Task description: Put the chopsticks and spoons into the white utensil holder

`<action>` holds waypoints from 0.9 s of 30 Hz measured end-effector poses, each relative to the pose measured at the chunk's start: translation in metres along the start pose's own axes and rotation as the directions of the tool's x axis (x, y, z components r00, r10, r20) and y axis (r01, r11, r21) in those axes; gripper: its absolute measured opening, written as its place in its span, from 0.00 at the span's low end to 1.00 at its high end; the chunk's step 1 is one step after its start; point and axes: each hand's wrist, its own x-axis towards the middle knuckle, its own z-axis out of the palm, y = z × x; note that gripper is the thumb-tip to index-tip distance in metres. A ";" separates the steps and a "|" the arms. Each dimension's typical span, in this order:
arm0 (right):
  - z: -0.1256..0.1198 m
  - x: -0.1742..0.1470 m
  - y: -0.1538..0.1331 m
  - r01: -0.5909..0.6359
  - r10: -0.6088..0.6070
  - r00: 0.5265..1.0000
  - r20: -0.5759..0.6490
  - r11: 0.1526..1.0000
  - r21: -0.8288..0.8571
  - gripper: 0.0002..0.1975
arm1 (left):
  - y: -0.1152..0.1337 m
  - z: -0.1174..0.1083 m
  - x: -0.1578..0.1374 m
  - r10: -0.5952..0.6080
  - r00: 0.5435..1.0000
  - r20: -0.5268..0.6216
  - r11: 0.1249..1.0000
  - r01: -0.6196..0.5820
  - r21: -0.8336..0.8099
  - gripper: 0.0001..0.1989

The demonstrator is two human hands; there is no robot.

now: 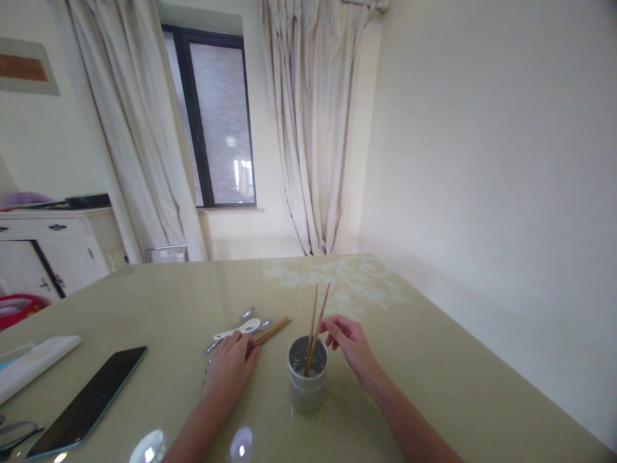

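your left hand [232, 360] lies over the near end of the loose chopstick bundle [274, 330], left of the cup. fingers curl down over the sticks; can't tell if they pinch any or just rest there. your right hand [351, 350] is at the right of the cup's rim, thumb and fingertips bent close together, narrow gap, right beside the two standing chopsticks [313, 325]. contact there: can't tell.

grey cup [308, 389] is upright on the glossy table [434, 399], between your hands; both standing chopsticks are inside, tops slanting right.

risks, my guess: a sideways knock from your right knuckles on the rim or sticks could tip the cup, since tall sticks give leverage and the tabletop looks slick. the bundle could fan out or roll if your left fingers press unevenly. lifting from there might drag the white spoon [245, 326] or the metal spoon [248, 314] at the far side, as they lie crowded against that hand. a stick fed in at a slant could catch the rim or jam against the two inside. black tablet [91, 399] at left is well apart, low risk.
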 end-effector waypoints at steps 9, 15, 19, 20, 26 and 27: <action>0.018 -0.001 0.025 -0.016 0.042 0.985 0.170 0.989 -0.148 0.21 | 0.010 0.001 -0.002 0.078 0.996 0.031 0.986 -0.072 -0.152 0.08; 0.017 0.001 0.025 -0.036 0.058 0.982 0.177 0.991 -0.126 0.22 | 0.037 0.004 -0.007 0.122 0.992 -0.031 0.870 -0.122 -0.479 0.09; 0.026 0.000 0.025 -0.082 0.080 0.985 0.151 0.997 0.007 0.23 | 0.060 0.007 -0.016 0.182 0.982 -0.057 0.759 -0.177 -0.626 0.11; 0.028 0.000 0.025 -0.095 0.088 0.986 0.139 0.994 0.045 0.24 | 0.062 0.008 -0.017 0.193 0.980 -0.057 0.743 -0.183 -0.644 0.11; 0.010 0.009 0.013 0.038 -0.010 0.985 -0.174 0.987 0.158 0.27 | 0.040 0.007 -0.007 0.141 0.983 -0.119 0.795 -0.183 -0.578 0.15; 0.000 0.012 0.010 0.090 -0.040 0.955 -0.294 0.983 0.159 0.27 | 0.032 0.006 -0.004 0.112 0.985 -0.134 0.835 -0.166 -0.525 0.15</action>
